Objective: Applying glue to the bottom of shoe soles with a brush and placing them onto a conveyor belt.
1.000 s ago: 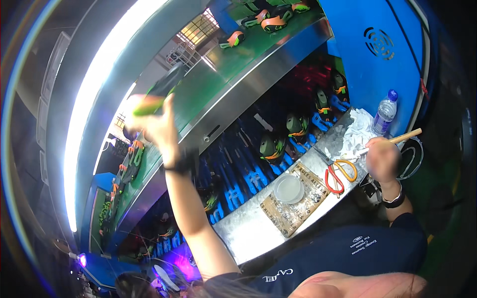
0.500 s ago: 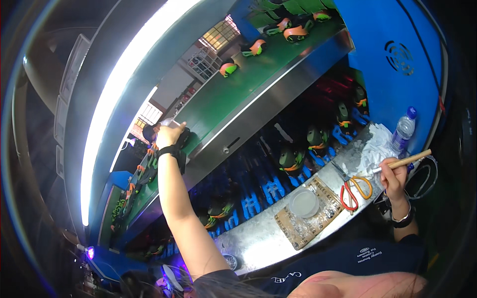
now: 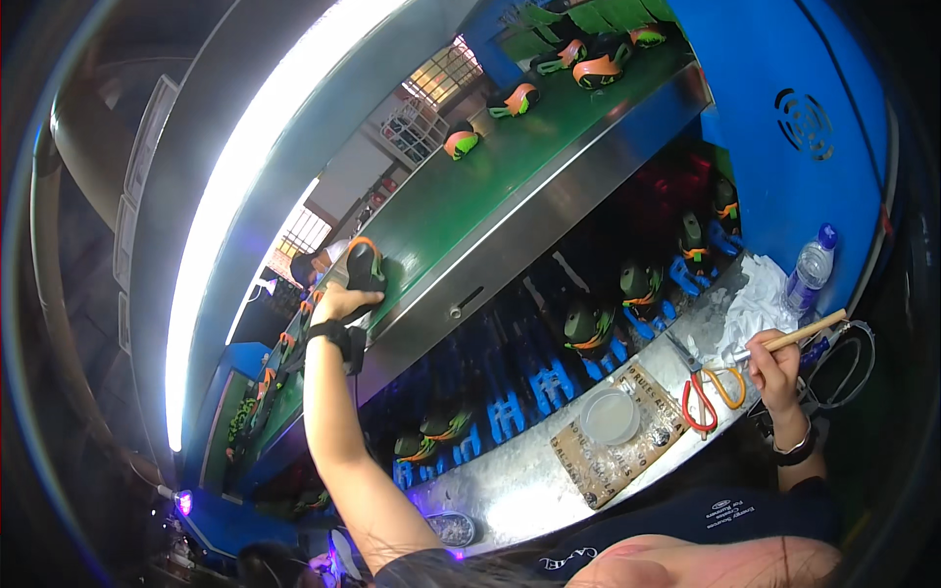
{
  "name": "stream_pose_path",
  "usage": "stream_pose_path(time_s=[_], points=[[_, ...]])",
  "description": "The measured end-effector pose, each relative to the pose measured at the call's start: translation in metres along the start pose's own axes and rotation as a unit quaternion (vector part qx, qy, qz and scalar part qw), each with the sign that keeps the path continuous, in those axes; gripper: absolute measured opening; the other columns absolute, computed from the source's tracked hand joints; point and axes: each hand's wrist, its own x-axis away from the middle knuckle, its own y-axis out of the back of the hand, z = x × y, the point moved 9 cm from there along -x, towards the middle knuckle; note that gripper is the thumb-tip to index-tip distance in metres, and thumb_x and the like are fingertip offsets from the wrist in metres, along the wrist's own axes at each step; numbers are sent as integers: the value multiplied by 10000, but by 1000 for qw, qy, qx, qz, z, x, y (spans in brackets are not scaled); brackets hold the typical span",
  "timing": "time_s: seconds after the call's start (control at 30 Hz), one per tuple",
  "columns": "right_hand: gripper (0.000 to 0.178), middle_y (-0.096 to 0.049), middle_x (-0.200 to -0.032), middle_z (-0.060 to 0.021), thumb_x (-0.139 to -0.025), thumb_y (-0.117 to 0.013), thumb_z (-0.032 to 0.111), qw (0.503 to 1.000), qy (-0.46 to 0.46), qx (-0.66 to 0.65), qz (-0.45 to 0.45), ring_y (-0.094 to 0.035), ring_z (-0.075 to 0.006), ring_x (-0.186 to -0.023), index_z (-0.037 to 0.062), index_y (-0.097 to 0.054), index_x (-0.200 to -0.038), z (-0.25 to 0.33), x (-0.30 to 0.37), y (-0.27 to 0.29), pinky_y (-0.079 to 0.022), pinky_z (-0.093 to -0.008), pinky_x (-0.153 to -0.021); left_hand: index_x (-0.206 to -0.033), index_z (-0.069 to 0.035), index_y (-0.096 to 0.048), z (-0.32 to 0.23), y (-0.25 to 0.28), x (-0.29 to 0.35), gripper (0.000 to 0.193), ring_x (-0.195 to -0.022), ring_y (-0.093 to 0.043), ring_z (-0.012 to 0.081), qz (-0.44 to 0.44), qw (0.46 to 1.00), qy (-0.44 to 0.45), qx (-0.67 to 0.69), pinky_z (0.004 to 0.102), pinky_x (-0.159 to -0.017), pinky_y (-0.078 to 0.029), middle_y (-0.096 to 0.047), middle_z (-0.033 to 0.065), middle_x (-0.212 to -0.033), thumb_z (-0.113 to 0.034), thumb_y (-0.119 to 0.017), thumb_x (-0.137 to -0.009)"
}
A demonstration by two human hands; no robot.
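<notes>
Shoe (image 3: 365, 265) at ten o'clock could topple if left hand (image 3: 339, 302), grip unclear, nudges it; right hand (image 3: 774, 370) pinches wooden-handled brush (image 3: 812, 328) at three o'clock.

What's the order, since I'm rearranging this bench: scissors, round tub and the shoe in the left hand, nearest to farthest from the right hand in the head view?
From the right hand:
1. Scissors: on the bench, just left.
2. Round tub: on the cardboard, farther left.
3. Shoe: in the left hand, far left by the green belt.
</notes>
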Motion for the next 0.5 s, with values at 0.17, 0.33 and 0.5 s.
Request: stream_pose_path(time_s=[0.17, 0.33, 0.5], points=[[70, -439, -508, -2, -769, -511, 65, 1000, -25, -7, 15, -340, -24, -362, -4, -515, -762, -9, -4, -12, -249, -158, -335, -1266, 0, -136, -41, 23, 60, 1106, -1020, -395, 348, -170, 921, -168, -306, 386, -854, -379, -368, 202, -1118, -216, -788, -400], [69, -441, -508, -3, -768, -513, 63, 999, -22, -16, 18, -343, -24, -366, -5, -518, -759, -7, 4, -12, -255, -158, -338, -1235, 42, -191, -82, 33, 106, 1002, -1041, -398, 361, -182, 918, -298, -188, 378, -852, -372, -374, 235, -1136, -309, -755, -485], [68, -430, -510, -6, -772, -503, 54, 998, -36, -42, 36, -339, -25, -373, -9, -513, -750, 2, 17, -19, -253, -162, -338, -1183, 79, -315, -90, 8, 51, 891, -1029, -453, 334, 15, 960, -220, -172, 339, -882, -346, -462, 258, -1083, -435, -680, -553]])
